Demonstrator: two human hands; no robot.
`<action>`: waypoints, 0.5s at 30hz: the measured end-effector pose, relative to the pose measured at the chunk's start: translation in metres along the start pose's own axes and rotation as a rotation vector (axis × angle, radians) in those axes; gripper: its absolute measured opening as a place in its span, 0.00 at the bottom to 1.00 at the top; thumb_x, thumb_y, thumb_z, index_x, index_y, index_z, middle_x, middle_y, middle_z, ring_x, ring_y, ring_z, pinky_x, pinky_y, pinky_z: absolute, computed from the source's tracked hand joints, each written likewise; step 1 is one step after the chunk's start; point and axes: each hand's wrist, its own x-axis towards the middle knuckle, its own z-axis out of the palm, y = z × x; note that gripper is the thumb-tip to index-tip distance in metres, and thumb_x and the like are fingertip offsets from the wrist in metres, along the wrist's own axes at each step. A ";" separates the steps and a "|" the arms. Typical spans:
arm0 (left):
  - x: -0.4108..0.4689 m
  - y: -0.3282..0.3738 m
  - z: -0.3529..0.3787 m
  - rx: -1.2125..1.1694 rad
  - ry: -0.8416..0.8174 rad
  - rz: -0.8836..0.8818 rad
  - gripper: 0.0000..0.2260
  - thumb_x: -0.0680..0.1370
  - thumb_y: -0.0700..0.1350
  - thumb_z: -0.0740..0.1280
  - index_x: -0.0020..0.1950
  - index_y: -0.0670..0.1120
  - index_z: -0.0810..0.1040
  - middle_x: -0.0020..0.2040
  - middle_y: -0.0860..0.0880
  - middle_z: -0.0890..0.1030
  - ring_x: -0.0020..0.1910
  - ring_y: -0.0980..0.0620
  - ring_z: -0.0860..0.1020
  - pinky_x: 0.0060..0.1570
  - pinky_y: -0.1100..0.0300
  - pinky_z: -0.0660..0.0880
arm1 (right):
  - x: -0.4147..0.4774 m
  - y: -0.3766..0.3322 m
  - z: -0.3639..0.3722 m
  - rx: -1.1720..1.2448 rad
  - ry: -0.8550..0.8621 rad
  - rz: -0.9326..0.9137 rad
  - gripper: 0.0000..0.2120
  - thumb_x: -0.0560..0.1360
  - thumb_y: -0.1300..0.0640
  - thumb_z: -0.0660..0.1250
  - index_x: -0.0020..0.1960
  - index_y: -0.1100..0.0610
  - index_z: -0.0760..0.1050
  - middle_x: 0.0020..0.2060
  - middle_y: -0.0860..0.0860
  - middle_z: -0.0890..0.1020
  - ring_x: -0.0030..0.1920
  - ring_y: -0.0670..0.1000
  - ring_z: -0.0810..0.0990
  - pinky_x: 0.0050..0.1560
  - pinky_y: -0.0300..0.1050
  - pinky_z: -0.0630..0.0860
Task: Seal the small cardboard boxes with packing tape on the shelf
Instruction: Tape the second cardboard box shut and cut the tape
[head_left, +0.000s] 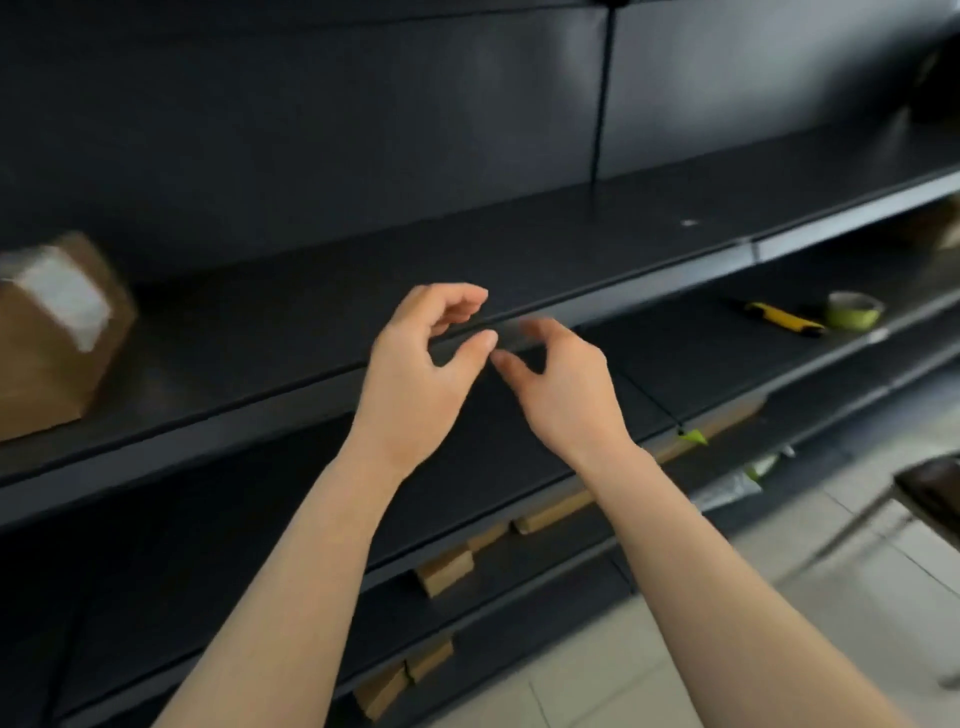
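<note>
Well left of the left hand (415, 364) sits a cardboard box (52, 343).

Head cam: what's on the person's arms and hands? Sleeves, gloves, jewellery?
Nothing worn shows: the left hand and right hand have no gloves or visible rings; the left forearm and right forearm are bare to the frame edge, no sleeve, watch or band.

Left grip (415, 364), right grip (563, 387) raised, curled, thumb tips almost touching.
</note>
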 end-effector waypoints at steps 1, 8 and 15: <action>0.005 0.007 0.027 0.030 -0.093 -0.012 0.13 0.76 0.41 0.69 0.60 0.50 0.76 0.55 0.55 0.77 0.56 0.62 0.74 0.57 0.72 0.69 | 0.000 0.023 -0.020 -0.113 -0.017 0.062 0.21 0.78 0.49 0.65 0.68 0.56 0.70 0.62 0.53 0.77 0.63 0.55 0.75 0.60 0.49 0.73; 0.024 0.055 0.235 0.407 -0.805 0.021 0.16 0.79 0.48 0.65 0.66 0.49 0.73 0.63 0.51 0.75 0.61 0.51 0.73 0.62 0.54 0.71 | -0.023 0.193 -0.149 -0.528 -0.249 0.565 0.10 0.75 0.52 0.67 0.50 0.58 0.73 0.50 0.57 0.80 0.52 0.60 0.79 0.53 0.52 0.76; 0.032 0.122 0.418 0.362 -1.124 0.158 0.15 0.79 0.48 0.66 0.66 0.49 0.73 0.64 0.50 0.76 0.61 0.51 0.75 0.60 0.55 0.73 | -0.053 0.328 -0.273 -0.489 -0.179 0.849 0.12 0.76 0.51 0.67 0.45 0.57 0.68 0.47 0.55 0.77 0.53 0.58 0.77 0.51 0.49 0.72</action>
